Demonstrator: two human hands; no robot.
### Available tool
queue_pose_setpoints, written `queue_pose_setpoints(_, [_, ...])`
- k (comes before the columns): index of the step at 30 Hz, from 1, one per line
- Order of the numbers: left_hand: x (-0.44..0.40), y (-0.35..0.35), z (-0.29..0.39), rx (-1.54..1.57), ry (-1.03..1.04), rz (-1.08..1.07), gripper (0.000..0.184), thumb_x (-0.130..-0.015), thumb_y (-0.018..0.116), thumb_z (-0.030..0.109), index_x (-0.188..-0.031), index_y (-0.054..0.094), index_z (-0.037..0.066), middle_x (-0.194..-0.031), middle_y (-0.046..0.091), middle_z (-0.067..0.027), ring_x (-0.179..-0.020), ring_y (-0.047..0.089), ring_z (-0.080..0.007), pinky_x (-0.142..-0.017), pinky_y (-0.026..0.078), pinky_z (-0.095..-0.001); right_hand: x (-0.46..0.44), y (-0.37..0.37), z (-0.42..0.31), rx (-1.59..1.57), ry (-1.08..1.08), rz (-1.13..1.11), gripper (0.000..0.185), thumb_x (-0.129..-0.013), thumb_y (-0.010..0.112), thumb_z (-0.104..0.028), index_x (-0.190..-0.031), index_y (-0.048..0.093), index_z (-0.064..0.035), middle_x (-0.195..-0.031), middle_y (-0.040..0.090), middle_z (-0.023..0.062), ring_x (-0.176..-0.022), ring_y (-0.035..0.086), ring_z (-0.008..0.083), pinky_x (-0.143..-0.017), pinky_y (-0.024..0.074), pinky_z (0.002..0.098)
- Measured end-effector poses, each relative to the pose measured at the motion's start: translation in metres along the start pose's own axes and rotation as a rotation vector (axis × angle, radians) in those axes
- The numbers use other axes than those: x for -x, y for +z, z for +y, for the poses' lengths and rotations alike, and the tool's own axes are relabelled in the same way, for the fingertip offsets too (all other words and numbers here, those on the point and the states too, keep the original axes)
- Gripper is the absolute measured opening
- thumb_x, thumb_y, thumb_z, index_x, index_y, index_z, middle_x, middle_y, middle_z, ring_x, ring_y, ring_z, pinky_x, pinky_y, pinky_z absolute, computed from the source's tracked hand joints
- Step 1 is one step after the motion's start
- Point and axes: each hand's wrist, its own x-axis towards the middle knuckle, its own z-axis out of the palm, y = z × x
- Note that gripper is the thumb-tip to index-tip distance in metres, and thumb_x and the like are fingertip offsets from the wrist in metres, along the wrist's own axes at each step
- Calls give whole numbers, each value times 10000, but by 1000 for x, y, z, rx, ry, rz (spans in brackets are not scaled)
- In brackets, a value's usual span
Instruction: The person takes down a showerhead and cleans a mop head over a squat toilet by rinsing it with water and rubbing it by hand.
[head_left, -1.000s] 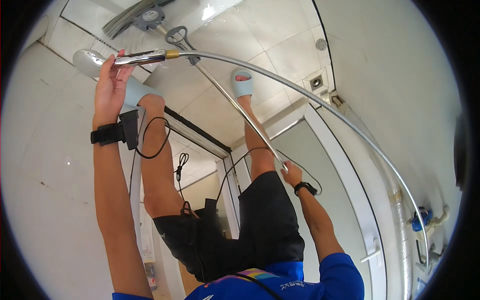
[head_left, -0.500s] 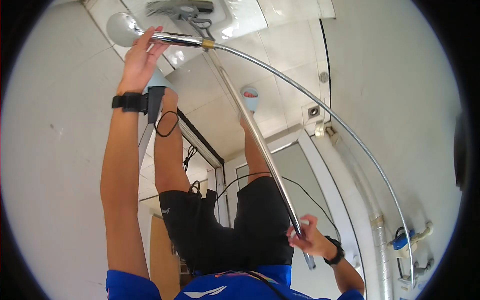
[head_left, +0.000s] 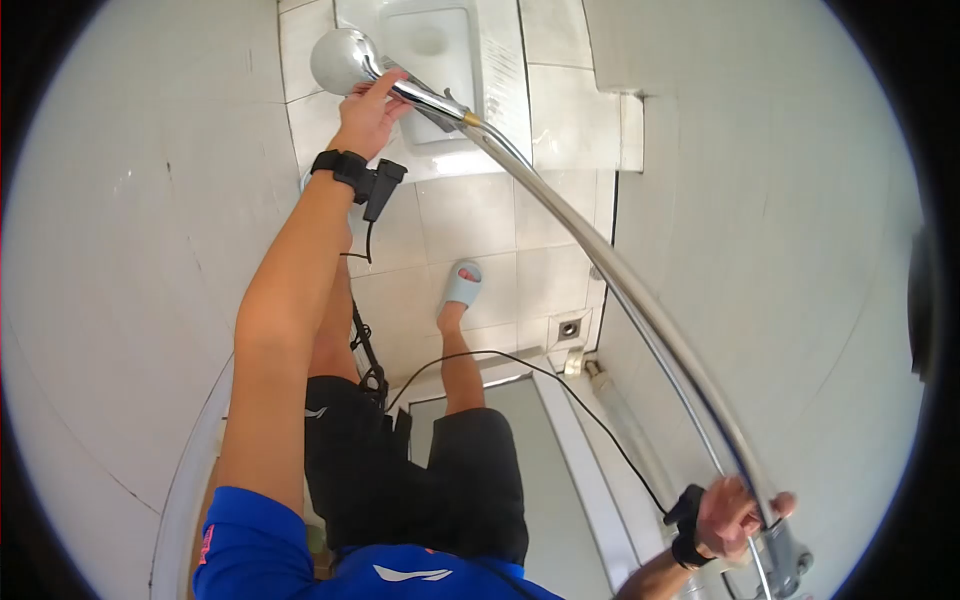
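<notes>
Left hand (head_left: 368,122) is pinching the shower head (head_left: 345,60) by its neck, thumb and fingers around the chrome; right hand (head_left: 735,515) is blurred, fingers wrapping the metal pole (head_left: 655,320) near its near end. Shower head is sitting just past the left grip, round, smooth, silvery, handle slanting right to a gold-coloured collar (head_left: 471,118); the slim hose (head_left: 508,142) is running on from there, then close along the pole and past the right grip, contact there unclear. Pole is stretching straight between both grips, far end passing behind the shower handle. Black cable (head_left: 500,353) is looping between the wrists. Below the grips, a light slipper (head_left: 462,285) is resting on pale square tiles (head_left: 465,215), floor drain (head_left: 569,329) to its right. Beyond the left grip, a glossy white squat toilet (head_left: 503,60) with ribbed edging is filling a raised step.
</notes>
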Motion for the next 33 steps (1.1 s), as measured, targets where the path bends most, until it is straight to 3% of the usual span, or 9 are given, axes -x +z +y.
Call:
queue_pose_setpoints(2, [2,0,-1,-6,-6,2,285,-862,679,118,-1011,484,-26,-1008,629,-139,-913,632,-255,-863,553,-415,-33,6,25,700,-223,-67,373,-842,625,-554,-840,563,-186,-715,373,-50,-709,269,178,-594,271,341])
queue_pose_setpoints(5, [7,6,1,-3,-31,48,270,-888,656,138,-1032,494,-22,-1042,626,-138,-935,619,-242,-912,533,-400,-89,23,60,770,-482,2,449,-821,611,-592,-788,538,-151,-766,497,21,-970,436,269,-763,345,418])
queue_pose_setpoints(7, [5,0,-3,65,-42,4,281,-891,654,143,-1038,480,-21,-1044,626,-141,-935,619,-244,-916,530,-412,-145,67,90,557,-607,-49,460,-841,576,-625,-787,555,-169,-653,433,-41,-753,438,212,-652,391,395])
queue_pose_setpoints(9, [0,-4,-6,89,-26,-40,315,-885,661,140,-1048,447,-25,-1063,621,-144,-953,617,-249,-916,528,-412,-170,72,122,110,-366,-329,532,-853,550,-636,-712,526,-123,-553,426,-28,-636,502,228,-661,440,402])
queue_pose_setpoints(11, [4,4,-6,112,-2,60,349,-878,669,138,-1063,424,-27,-1085,609,-156,-992,607,-262,-913,528,-412,-184,96,133,108,-296,-393,540,-916,504,-561,-610,423,-123,-481,348,-29,-462,392,172,-572,413,334])
queue_pose_setpoints(14, [7,12,3,107,29,-21,366,-874,677,142,-1077,422,-25,-1116,597,-173,-1032,593,-275,-931,522,-420,-189,112,125,-178,-369,166,501,-1005,432,-312,-570,232,-165,-489,202,-32,-441,165,110,-467,252,274])
queue_pose_setpoints(19, [10,25,6,105,62,-103,272,-889,657,132,-1024,490,-35,-1121,601,-165,-1022,610,-269,-963,506,-413,-186,119,101,-152,-404,329,494,-999,452,-251,-572,222,-160,-521,171,-26,-483,163,116,-493,241,274])
queue_pose_setpoints(25, [23,31,-8,184,50,-117,270,-901,649,148,-1038,507,-36,-1144,592,-160,-1053,599,-280,-969,500,-427,-144,43,63,-129,-203,946,428,-996,436,-184,-616,245,-138,-536,211,-13,-487,239,134,-529,301,275])
queue_pose_setpoints(33, [38,20,-53,380,-62,-83,192,-891,657,93,-899,468,120,-1161,599,-109,-1086,584,-225,-959,472,-424,-105,-130,130,-390,-92,794,369,-994,409,-170,-651,287,-113,-528,249,5,-497,303,157,-598,392,308])
